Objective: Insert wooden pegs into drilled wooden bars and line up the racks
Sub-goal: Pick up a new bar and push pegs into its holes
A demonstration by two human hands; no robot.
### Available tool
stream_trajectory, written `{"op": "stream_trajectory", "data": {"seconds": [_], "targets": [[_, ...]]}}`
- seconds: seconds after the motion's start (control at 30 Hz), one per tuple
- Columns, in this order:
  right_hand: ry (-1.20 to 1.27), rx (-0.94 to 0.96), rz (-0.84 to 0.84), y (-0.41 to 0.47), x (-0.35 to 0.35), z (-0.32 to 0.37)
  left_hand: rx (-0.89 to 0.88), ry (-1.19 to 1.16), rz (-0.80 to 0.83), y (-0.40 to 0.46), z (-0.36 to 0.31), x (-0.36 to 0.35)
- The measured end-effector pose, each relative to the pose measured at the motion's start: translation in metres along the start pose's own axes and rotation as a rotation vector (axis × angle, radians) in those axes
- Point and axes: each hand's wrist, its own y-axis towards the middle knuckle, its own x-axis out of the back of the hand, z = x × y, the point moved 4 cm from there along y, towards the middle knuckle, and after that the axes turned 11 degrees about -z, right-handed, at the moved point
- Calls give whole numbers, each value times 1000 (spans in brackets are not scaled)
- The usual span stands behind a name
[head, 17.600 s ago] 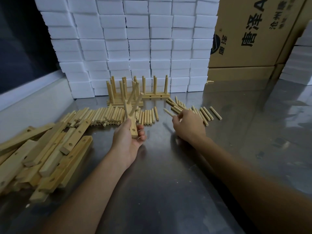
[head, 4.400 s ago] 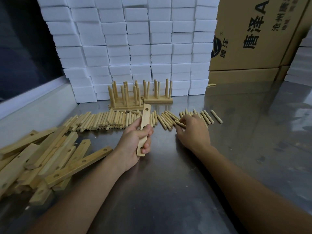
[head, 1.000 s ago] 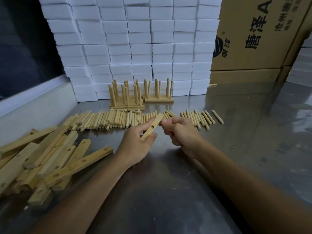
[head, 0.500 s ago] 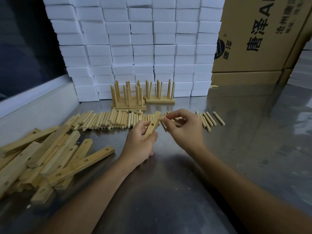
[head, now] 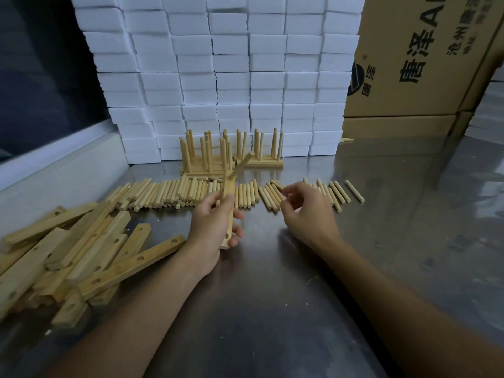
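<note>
Head view: left hand (head: 215,227) grips drilled square bar (head: 227,211); right hand (head: 305,211) loosely curled, empty.

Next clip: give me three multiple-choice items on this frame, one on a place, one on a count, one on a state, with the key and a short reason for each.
1. Where do the finished racks stand?
A. against the white blocks
B. on the cardboard box
C. on the bar pile

2. How many pegs stick out of the held bar?
A. none
B. one
C. three

3. What is the left hand doing?
A. resting flat
B. gripping the bar
C. pointing at the box

Key: A, the racks stand at the foot of the white blocks; B, a single peg juts from its top hole; B, the fingers curl round the bar.
</note>
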Motion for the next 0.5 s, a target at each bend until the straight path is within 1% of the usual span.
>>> {"op": "stream_trajectory", "data": {"seconds": [0.07, 0.17, 0.27, 0.33, 0.4, 0.5], "targets": [[-157, 66, 62, 3, -2, -4, 30, -29, -24, 0, 0, 1], [-311, 162, 144, 4, -8, -1, 68, -77, -32, 0, 1, 0], [-490, 213, 287, -1, -19, 4, 86, -108, -15, 1, 1, 0], [-554, 239, 345, -5, -24, 6, 99, -106, -10, 2, 1, 1], [-582, 254, 338, -6, -24, 7, 108, -111, -6, 3, 1, 2], [-608, 248, 263, -6, -18, 9, 118, -127, 2, 4, 1, 3]]}}
